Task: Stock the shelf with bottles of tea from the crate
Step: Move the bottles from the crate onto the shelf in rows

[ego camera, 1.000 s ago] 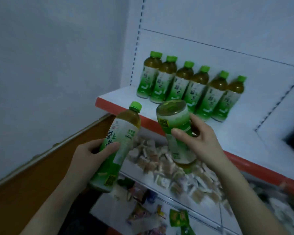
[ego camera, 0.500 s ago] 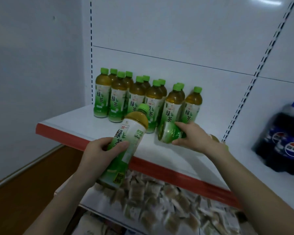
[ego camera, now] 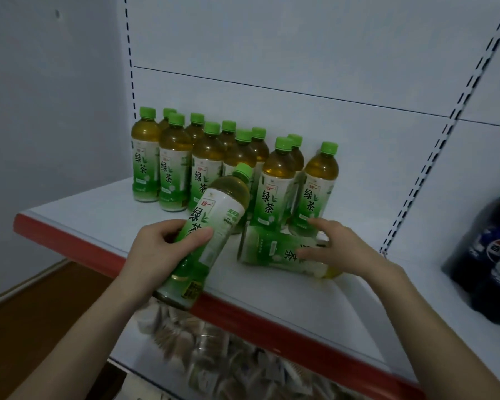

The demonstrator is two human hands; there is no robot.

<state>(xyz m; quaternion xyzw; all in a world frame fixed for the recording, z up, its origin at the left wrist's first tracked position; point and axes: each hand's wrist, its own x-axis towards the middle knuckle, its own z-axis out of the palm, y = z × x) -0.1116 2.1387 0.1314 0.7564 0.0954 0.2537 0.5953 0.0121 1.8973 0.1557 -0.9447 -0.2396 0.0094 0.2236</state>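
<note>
the shelf carries a standing group of bottles at the back. our left hand grasps a tilted bottle at its label, over the front edge. our right hand lies loosely on a fallen bottle. they look full, heavy and smooth, so we grip mid-body
</note>
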